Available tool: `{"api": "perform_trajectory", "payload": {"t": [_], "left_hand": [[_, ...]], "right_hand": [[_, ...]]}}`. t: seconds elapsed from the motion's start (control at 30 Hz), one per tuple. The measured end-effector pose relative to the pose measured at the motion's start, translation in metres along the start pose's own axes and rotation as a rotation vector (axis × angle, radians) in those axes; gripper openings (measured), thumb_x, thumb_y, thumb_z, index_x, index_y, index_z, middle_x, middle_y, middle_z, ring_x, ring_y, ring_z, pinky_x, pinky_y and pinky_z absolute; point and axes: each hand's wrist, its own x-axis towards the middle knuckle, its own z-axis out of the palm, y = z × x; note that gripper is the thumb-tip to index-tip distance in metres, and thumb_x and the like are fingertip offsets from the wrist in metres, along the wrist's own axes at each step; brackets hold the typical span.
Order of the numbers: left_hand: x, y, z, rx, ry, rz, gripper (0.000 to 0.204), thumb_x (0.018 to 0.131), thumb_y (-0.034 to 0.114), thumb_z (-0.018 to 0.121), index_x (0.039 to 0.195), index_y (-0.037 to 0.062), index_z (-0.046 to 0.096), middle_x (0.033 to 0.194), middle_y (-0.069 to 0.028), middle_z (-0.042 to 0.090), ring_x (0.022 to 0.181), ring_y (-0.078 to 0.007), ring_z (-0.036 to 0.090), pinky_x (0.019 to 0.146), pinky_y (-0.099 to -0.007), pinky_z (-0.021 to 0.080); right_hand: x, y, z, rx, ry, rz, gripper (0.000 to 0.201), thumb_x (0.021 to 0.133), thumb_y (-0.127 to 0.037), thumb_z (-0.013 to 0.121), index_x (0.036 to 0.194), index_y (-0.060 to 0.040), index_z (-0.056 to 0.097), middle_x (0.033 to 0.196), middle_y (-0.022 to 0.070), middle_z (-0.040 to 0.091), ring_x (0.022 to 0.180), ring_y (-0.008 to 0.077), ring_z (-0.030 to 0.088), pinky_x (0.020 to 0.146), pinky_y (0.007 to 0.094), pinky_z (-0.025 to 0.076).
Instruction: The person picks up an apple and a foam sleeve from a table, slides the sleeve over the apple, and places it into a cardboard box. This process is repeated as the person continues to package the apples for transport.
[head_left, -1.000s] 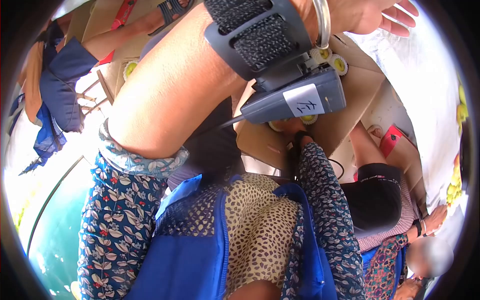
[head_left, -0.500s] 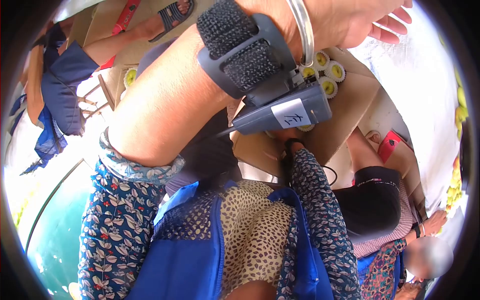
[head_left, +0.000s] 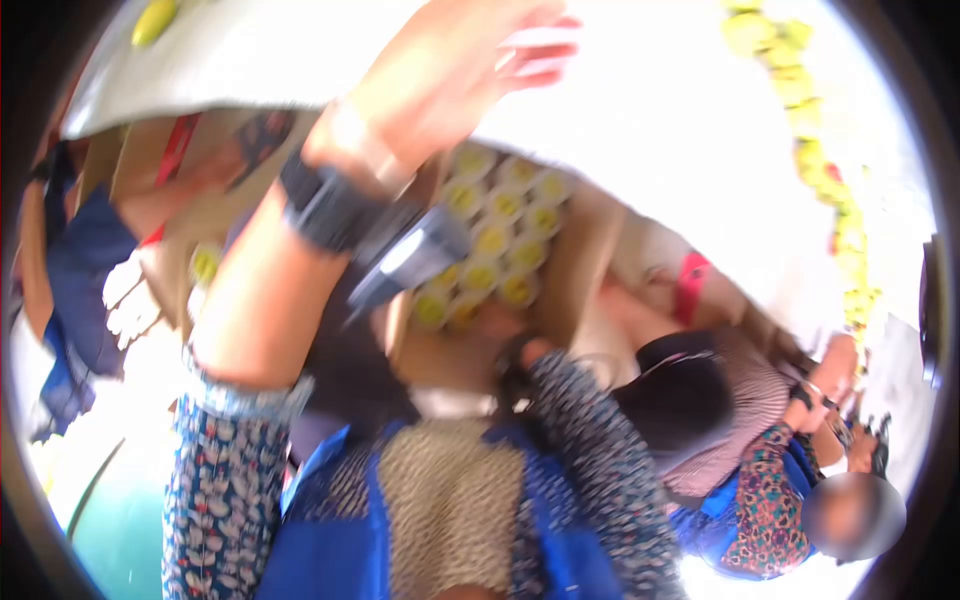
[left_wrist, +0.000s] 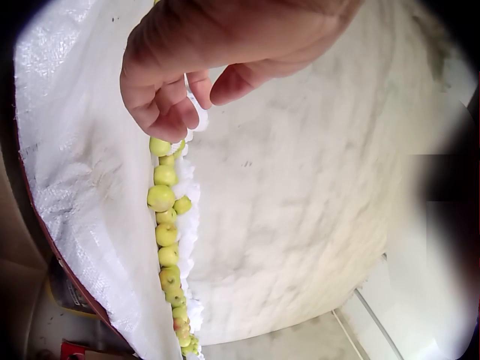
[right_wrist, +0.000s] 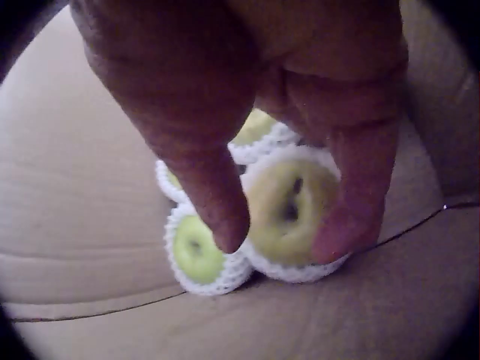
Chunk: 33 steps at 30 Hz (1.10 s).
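Observation:
My left hand (head_left: 440, 85) is raised over the white sheet, its fingers loosely bent. In the left wrist view it hovers above a row of yellow-green apples (left_wrist: 166, 235), with white foam nets (left_wrist: 191, 232) beside them; a gap shows between thumb and fingertips. Low in a cardboard box (head_left: 580, 270), my right hand (right_wrist: 262, 82) has thumb and finger on opposite sides of a yellowish apple (right_wrist: 281, 214) in a white foam net. A greener netted apple (right_wrist: 197, 246) sits against it. Several rows of netted apples (head_left: 490, 240) fill much of the box.
A person in a patterned sleeve (head_left: 765, 480) sits at the right, hands by the long apple row (head_left: 820, 170). Another person's dark blue clothing (head_left: 85, 260) shows at the left. The white sheet's edge crosses above the box. The head view is blurred.
My head view has shifted, baring more of the white sheet and the netted apples in the box. My left hand has moved left in view, out over the sheet; my right arm stays at the box.

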Motion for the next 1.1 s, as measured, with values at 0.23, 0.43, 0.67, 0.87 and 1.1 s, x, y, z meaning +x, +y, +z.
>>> {"api": "perform_trajectory", "payload": {"t": [0.23, 0.43, 0.67, 0.87, 1.1], "left_hand": [[0.005, 0.013, 0.001, 0.044, 0.178, 0.008, 0.019, 0.084, 0.015, 0.056, 0.100, 0.0051, 0.053, 0.103, -0.0103, 0.059, 0.095, -0.0209, 0.057, 0.081, -0.0334, 0.046], [0.017, 0.007, 0.008, -0.014, 0.224, 0.018, 0.023, 0.084, 0.014, 0.054, 0.106, 0.0073, 0.050, 0.104, -0.0088, 0.057, 0.094, -0.0205, 0.057, 0.082, -0.0321, 0.046], [0.029, -0.006, 0.022, -0.087, 0.295, 0.044, 0.015, 0.087, 0.013, 0.050, 0.102, 0.0091, 0.050, 0.101, -0.0076, 0.057, 0.092, -0.0189, 0.057, 0.080, -0.0314, 0.047], [0.034, -0.004, 0.031, -0.116, 0.304, -0.005, 0.011, 0.089, 0.011, 0.048, 0.099, 0.0090, 0.052, 0.098, -0.0060, 0.058, 0.089, -0.0177, 0.058, 0.078, -0.0304, 0.047], [0.041, 0.000, 0.033, -0.117, 0.332, -0.082, 0.010, 0.088, 0.009, 0.049, 0.097, 0.0088, 0.054, 0.096, -0.0053, 0.060, 0.088, -0.0161, 0.058, 0.077, -0.0291, 0.047]], "right_hand": [[-0.057, -0.087, -0.108, 0.571, -0.088, -0.283, 0.035, 0.076, -0.020, 0.066, 0.102, 0.0028, 0.060, 0.103, 0.0139, 0.061, 0.093, 0.0218, 0.060, 0.080, 0.0321, 0.047], [-0.114, -0.093, -0.229, 0.728, 0.103, -0.517, 0.041, 0.079, -0.016, 0.068, 0.111, 0.0037, 0.053, 0.096, 0.0098, 0.061, 0.086, 0.0145, 0.059, 0.076, 0.0269, 0.048], [-0.175, -0.088, -0.406, 0.638, 0.500, -0.467, 0.033, 0.083, -0.015, 0.064, 0.112, -0.0023, 0.056, 0.099, 0.0045, 0.062, 0.086, 0.0100, 0.058, 0.074, 0.0253, 0.049], [-0.133, -0.058, -0.569, 0.423, 1.235, -0.274, 0.046, 0.076, -0.019, 0.068, 0.115, 0.0008, 0.056, 0.107, 0.0112, 0.060, 0.087, 0.0172, 0.059, 0.068, 0.0277, 0.051], [-0.051, -0.017, -0.679, 0.699, 1.301, -0.220, 0.076, 0.078, -0.005, 0.059, 0.140, -0.0050, 0.016, 0.111, 0.0165, 0.053, 0.091, 0.0221, 0.058, 0.062, 0.0292, 0.051]]}}
